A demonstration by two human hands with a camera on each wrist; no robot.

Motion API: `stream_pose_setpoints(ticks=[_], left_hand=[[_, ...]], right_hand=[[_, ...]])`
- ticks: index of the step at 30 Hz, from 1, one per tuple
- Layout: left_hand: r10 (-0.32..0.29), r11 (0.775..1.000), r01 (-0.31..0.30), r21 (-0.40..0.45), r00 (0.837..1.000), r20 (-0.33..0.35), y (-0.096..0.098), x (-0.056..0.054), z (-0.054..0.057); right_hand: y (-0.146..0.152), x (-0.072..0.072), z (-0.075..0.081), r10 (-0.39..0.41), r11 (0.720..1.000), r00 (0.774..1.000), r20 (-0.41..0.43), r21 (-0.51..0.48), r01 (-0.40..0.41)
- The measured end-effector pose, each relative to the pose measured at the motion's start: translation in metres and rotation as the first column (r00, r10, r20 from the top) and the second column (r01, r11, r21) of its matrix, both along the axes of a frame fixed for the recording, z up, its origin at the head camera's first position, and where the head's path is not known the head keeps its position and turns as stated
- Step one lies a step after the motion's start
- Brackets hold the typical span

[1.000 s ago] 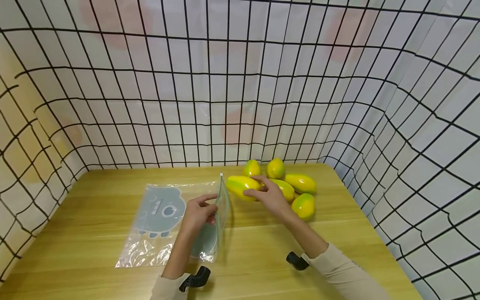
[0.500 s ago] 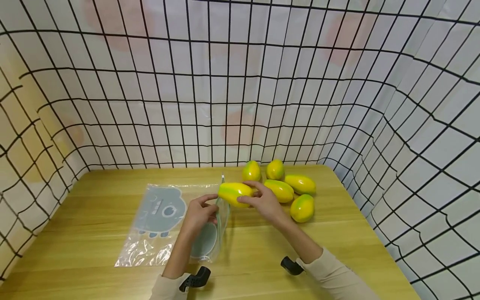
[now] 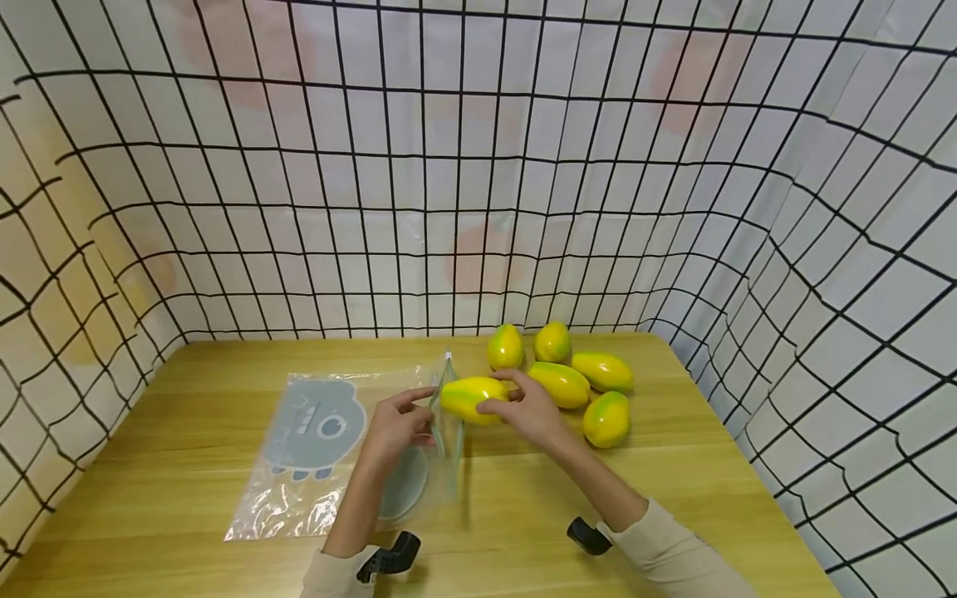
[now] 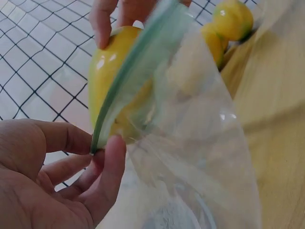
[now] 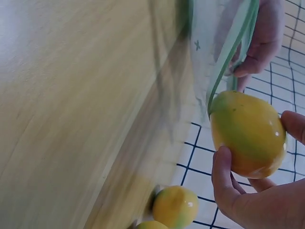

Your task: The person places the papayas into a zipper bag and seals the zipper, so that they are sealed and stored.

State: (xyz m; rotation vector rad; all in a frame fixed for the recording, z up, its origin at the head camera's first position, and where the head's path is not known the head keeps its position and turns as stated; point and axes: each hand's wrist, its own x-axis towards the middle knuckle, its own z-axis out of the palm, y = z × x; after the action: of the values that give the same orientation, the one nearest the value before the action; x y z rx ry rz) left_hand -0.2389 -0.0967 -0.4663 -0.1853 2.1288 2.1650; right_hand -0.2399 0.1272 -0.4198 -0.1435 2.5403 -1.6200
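A yellow-green mango (image 3: 473, 399) is gripped by my right hand (image 3: 532, 409), thumb on one side and fingers on the other. Its far end sits at the open mouth of a clear zip bag (image 3: 452, 465) with a green seal strip. My left hand (image 3: 396, 428) pinches one edge of that mouth between thumb and fingers, which the left wrist view shows closely at the green strip (image 4: 114, 95). In the right wrist view the held mango (image 5: 248, 133) touches the green rim (image 5: 233, 47). The bag's lower part lies partly behind my left forearm.
Several more mangoes (image 3: 559, 384) lie on the wooden table (image 3: 538, 515) to the right and behind my right hand. At the left is a flat clear bag with a grey-blue cartoon print (image 3: 317, 428). A black grid-patterned white sheet (image 3: 471, 183) rises around the back and sides.
My right hand has carried the mango left and toward me, from beside the bag to its mouth. The mouth has spread wider, while my left hand stays nearly in place.
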Motion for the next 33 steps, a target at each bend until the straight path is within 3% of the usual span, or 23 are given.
stream_pose_setpoints(ticks=[13, 22, 33], left_hand=[[0.023, 1.000, -0.023, 0.018, 1.000, -0.010, -0.002, 0.001, 0.005], [0.010, 1.000, -0.009, 0.009, 1.000, -0.028, -0.001, 0.000, 0.007], [-0.009, 1.000, 0.009, -0.015, 1.000, -0.021, -0.005, 0.004, 0.008]], right_hand=[[-0.016, 0.001, -0.005, -0.013, 0.991, 1.000, -0.024, 0.134, 0.016], [-0.019, -0.004, -0.010, 0.001, 0.992, 1.000, 0.029, 0.126, -0.005], [-0.029, -0.009, -0.023, 0.050, 0.998, 0.996, 0.080, 0.027, -0.052]])
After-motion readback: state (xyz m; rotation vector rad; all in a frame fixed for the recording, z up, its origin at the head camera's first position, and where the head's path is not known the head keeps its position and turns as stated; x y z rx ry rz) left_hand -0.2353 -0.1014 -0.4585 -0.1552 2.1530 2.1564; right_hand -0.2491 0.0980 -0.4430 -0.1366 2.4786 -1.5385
